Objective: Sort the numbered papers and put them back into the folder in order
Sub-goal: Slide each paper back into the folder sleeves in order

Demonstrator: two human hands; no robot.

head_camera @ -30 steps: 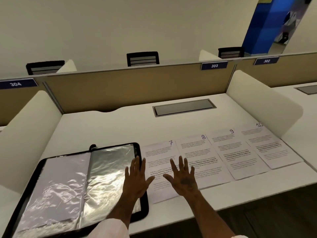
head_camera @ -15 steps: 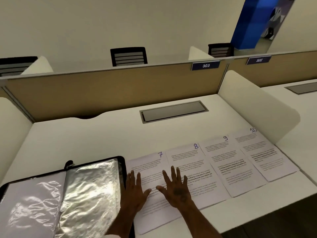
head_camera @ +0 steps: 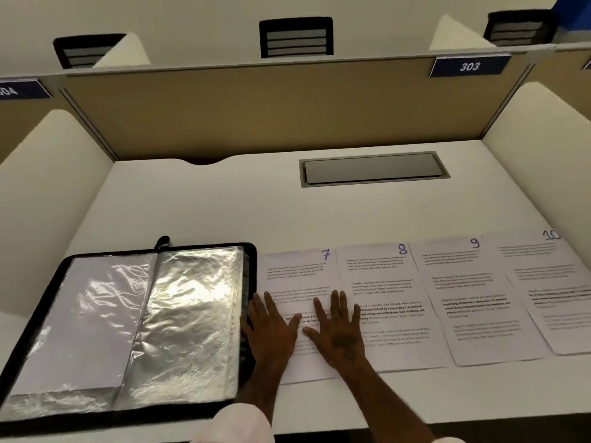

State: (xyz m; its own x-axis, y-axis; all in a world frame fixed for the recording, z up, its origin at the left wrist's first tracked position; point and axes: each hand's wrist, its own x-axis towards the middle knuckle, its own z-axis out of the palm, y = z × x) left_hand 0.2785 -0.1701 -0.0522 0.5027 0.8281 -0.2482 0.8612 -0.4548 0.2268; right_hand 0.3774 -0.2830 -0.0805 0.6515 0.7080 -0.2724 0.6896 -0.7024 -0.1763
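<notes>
A black zip-edged folder (head_camera: 208, 246) lies open at the near left corner of the white surface (head_camera: 224, 212), its crinkled clear plastic sleeves (head_camera: 192, 314) facing up. Just beside its right rim, 4 white printed sheets run in 1 row along the near edge toward the right: the sheet marked 7 (head_camera: 297, 273), the sheet marked 8 (head_camera: 377, 276), the sheet marked 9 (head_camera: 463, 298) and the sheet marked 10 (head_camera: 550, 282), each overlapping its neighbour slightly. The left hand (head_camera: 271, 330) rests flat on sheet 7, fingers (head_camera: 270, 302) straight and spread. The right hand (head_camera: 339, 334) lies flat over the seam between sheets 7 and 8, fingers (head_camera: 334, 302) likewise spread. A grey rectangular hatch (head_camera: 372, 169) sits near the far edge.
</notes>
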